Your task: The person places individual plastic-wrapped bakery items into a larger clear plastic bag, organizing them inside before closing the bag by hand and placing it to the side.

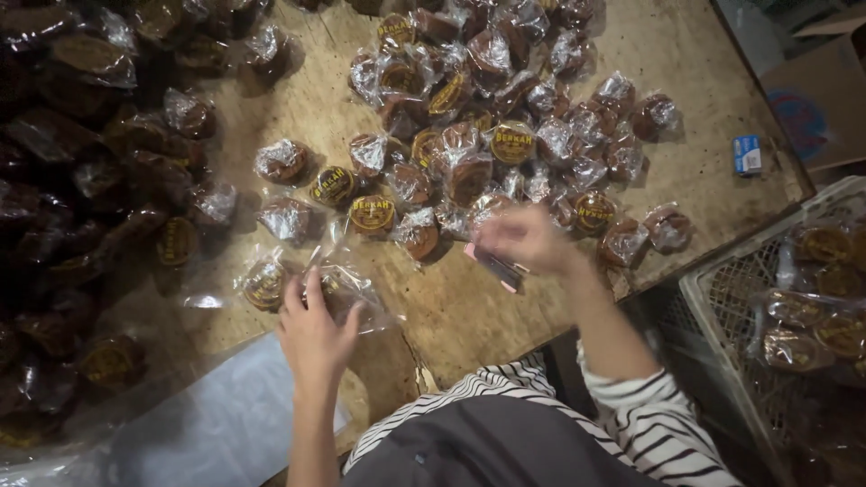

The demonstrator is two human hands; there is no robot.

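Note:
My left hand rests on a clear plastic-wrapped brown round cake near the table's front edge, fingers spread over the wrapper. My right hand hovers to the right, blurred, pinching a small dark and pink flat object, perhaps a stapler. Many similar wrapped brown cakes with round yellow labels lie spread across the wooden table beyond both hands.
A dark heap of wrapped cakes fills the left side. A plastic crate holding packed cakes stands at the right. A small blue box lies near the table's right edge. A clear plastic sheet lies at the front left.

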